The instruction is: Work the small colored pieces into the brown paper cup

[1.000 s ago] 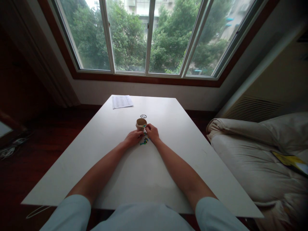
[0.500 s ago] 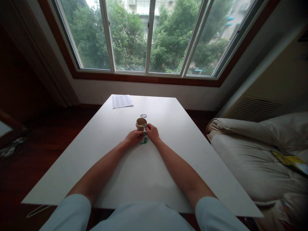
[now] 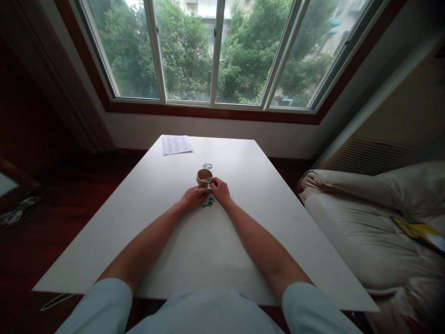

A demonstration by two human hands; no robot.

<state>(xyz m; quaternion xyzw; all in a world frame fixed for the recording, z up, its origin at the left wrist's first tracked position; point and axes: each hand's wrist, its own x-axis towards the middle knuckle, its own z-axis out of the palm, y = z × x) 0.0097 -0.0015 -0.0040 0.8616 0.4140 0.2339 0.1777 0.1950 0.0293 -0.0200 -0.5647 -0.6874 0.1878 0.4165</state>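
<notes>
A small brown paper cup (image 3: 204, 176) stands near the middle of the white table (image 3: 167, 222). A little heap of tiny blue, green and yellow pieces (image 3: 208, 202) lies just in front of it, between my hands. My left hand (image 3: 192, 198) rests on the table left of the heap with its fingers curled toward the pieces. My right hand (image 3: 219, 190) sits right of the cup, fingers pinched together at the cup's near rim. What either hand holds is too small to see.
A small dark ring-shaped object (image 3: 207, 166) lies behind the cup. A printed sheet of paper (image 3: 176, 144) is at the table's far left corner. A bed with pale bedding (image 3: 375, 232) stands right of the table; windows run along the far wall.
Both hands stay by the cup and the heap of pieces. The view has shifted slightly; nothing else has visibly moved.
</notes>
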